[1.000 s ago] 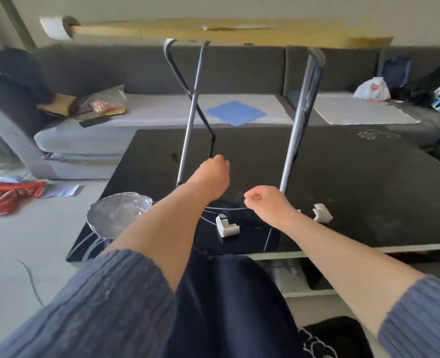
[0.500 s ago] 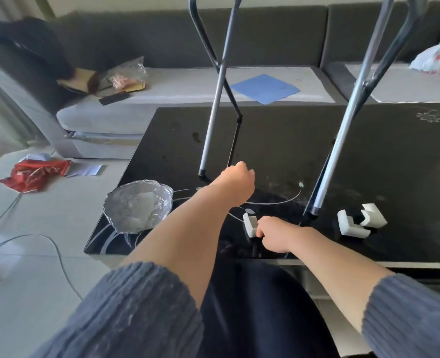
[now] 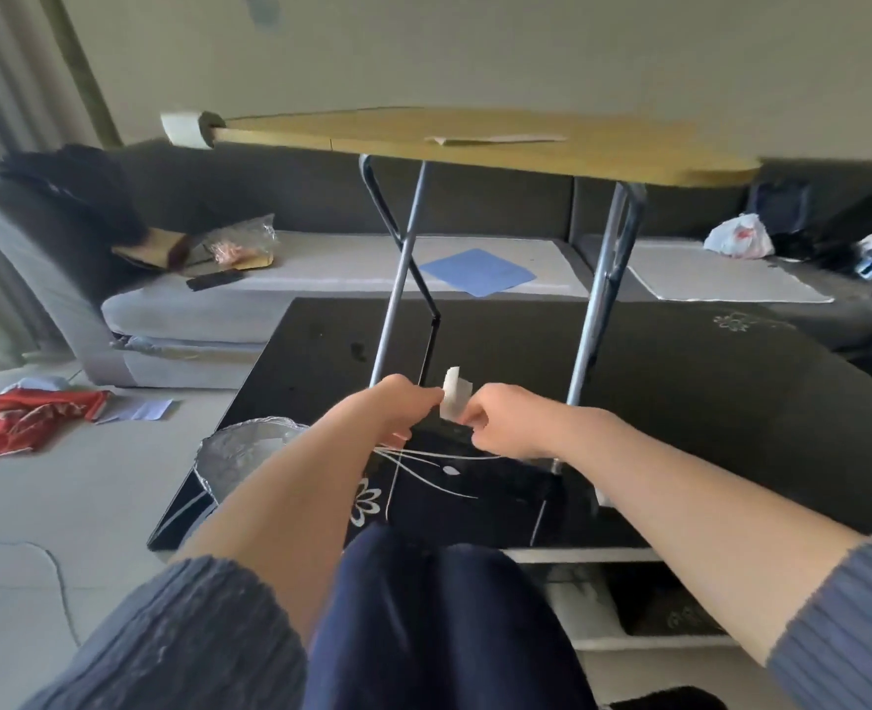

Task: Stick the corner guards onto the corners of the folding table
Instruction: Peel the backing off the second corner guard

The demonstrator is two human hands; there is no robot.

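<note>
Both hands meet above the near edge of the black glass coffee table (image 3: 680, 392), sharing one white corner guard (image 3: 453, 397). The left hand (image 3: 398, 409) pinches its left side with curled fingers, and the right hand (image 3: 500, 420) pinches its lower right edge — the guard is lifted clear of the glass, between the two metal legs (image 3: 595, 320) of the folding table (image 3: 475, 140). That folding table stands on the coffee table, its yellow-brown top seen edge-on above the hands. Its far left corner already wears a white guard (image 3: 183, 128); the right corner looks bare. A crinkled foil dish (image 3: 239, 453) sits at the coffee table's near left corner — just beside the left forearm. A grey sofa (image 3: 270, 279) runs behind.
</note>
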